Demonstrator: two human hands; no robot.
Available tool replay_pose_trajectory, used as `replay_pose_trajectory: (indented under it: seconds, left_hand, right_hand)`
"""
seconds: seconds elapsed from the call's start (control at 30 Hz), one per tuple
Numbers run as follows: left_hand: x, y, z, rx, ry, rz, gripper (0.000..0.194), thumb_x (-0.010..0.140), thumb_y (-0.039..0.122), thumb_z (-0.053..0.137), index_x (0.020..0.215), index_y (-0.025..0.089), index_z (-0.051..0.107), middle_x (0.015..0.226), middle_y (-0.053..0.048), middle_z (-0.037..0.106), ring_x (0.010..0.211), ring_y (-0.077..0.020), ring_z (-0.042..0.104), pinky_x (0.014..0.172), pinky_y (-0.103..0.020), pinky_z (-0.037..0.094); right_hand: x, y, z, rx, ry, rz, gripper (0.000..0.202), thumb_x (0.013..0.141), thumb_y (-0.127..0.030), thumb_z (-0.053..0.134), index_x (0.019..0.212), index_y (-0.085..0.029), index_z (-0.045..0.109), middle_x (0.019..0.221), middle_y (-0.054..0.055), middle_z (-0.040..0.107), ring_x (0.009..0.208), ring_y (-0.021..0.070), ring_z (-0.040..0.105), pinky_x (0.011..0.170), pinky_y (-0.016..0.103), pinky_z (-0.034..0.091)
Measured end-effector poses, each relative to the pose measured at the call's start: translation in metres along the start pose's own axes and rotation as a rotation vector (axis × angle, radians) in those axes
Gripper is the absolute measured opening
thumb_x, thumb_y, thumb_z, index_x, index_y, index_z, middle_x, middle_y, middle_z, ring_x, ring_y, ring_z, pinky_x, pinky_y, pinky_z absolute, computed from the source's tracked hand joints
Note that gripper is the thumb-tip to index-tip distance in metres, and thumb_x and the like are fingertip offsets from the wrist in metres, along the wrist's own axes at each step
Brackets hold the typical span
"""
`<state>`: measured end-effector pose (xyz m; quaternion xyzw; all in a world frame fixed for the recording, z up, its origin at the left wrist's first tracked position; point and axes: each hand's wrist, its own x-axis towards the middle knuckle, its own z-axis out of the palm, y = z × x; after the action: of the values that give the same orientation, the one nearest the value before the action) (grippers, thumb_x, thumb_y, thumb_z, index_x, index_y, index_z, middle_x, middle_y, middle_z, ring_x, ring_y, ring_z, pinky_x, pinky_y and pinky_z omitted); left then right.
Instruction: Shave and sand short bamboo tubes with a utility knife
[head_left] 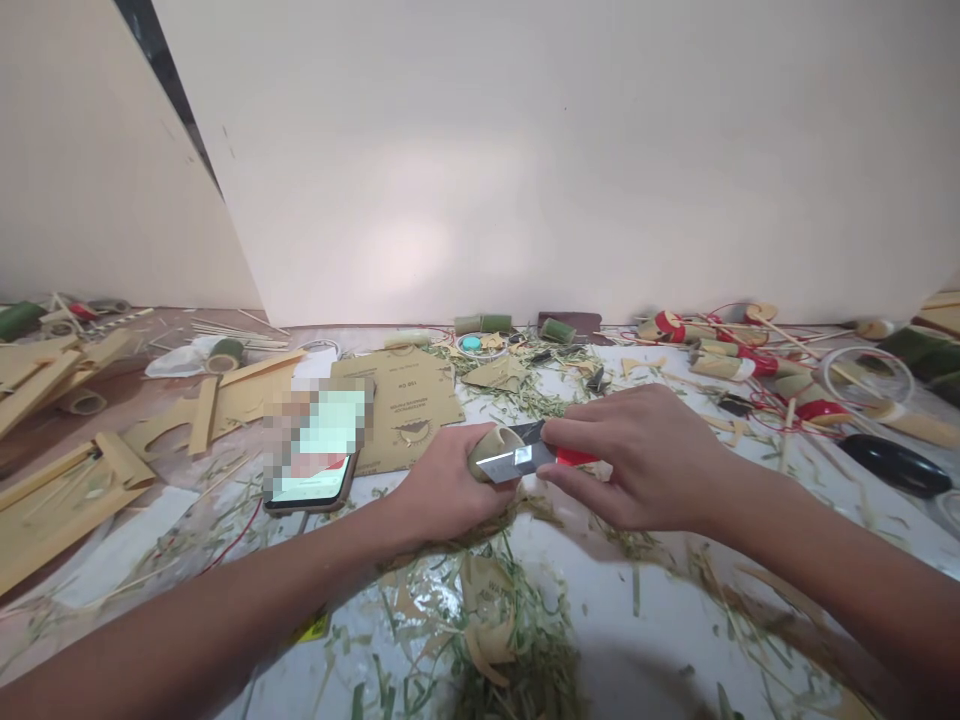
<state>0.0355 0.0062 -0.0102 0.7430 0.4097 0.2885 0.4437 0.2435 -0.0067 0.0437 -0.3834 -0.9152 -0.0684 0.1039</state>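
Note:
A short hollow bamboo tube (480, 455) is wrapped in my left hand (450, 485), its open end tilted up and to the right. My right hand (637, 460) grips a utility knife (536, 450) with a dark and red body. The knife's wide slanted blade crosses in front of the tube's rim, pointing left; whether it touches the bamboo I cannot tell. Green and pale shavings (540, 610) lie thick on the white surface below both hands. Just behind my left hand is a brown sheet of sandpaper (397, 400), printed side up.
Left of my hands lies a phone (315, 450) with its screen lit. Bamboo pieces with red parts (750, 360), a clear tape ring (866, 375) and a black oval object (892, 465) are at the right. Folded brown paper (67, 500) covers the left side. A pale panel (562, 160) stands behind.

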Motion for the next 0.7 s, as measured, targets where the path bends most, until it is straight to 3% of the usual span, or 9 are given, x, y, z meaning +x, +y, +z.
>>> replay_pose_trajectory:
  seconds: [0.4,0.47,0.57,0.63,0.7]
  left_hand:
    - [-0.003,0.005,-0.002,-0.041,-0.011,-0.088,0.012,0.073,0.022,0.058,0.07,0.018,0.048,0.061,0.005,0.046,0.056,-0.0089,0.04,0.051,-0.022,0.032]
    - [-0.005,0.007,-0.002,-0.025,-0.042,-0.105,0.01,0.073,0.023,0.059,0.071,0.018,0.051,0.062,0.005,0.049,0.057,-0.0094,0.043,0.051,-0.022,0.034]
    - [-0.007,0.008,-0.001,-0.016,-0.058,-0.138,0.013,0.074,0.025,0.061,0.07,0.018,0.051,0.064,0.004,0.052,0.059,-0.0105,0.047,0.053,-0.022,0.037]
    - [-0.006,0.008,-0.001,-0.017,-0.023,-0.14,0.016,0.075,0.028,0.061,0.07,0.019,0.05,0.064,0.004,0.053,0.06,-0.0109,0.047,0.055,-0.022,0.038]
    - [-0.005,0.008,-0.001,-0.003,0.002,-0.108,0.018,0.076,0.031,0.063,0.071,0.019,0.051,0.066,0.003,0.053,0.062,-0.0114,0.047,0.057,-0.023,0.039]
  right_hand:
    - [0.0,0.012,0.01,-0.098,0.208,-0.02,0.038,0.092,-0.048,0.045,0.074,-0.022,0.065,0.055,-0.001,0.057,0.049,0.0129,0.048,0.051,0.026,0.018]
    - [-0.003,0.028,0.005,-0.139,0.28,0.088,0.035,0.092,-0.048,0.046,0.078,-0.023,0.068,0.057,-0.001,0.06,0.05,0.0139,0.05,0.052,0.026,0.02]
    - [-0.011,0.061,-0.01,-0.23,0.49,0.456,0.032,0.089,-0.048,0.05,0.085,-0.022,0.067,0.052,0.0,0.056,0.049,0.0159,0.048,0.053,0.027,0.026]
    - [-0.014,0.077,-0.017,-0.17,0.462,0.598,0.03,0.091,-0.046,0.048,0.087,-0.021,0.064,0.05,-0.001,0.051,0.049,0.0164,0.047,0.055,0.028,0.03]
    - [-0.012,0.081,-0.017,-0.05,0.313,0.587,0.034,0.094,-0.048,0.042,0.081,-0.022,0.059,0.051,-0.001,0.051,0.05,0.0165,0.048,0.055,0.028,0.031]
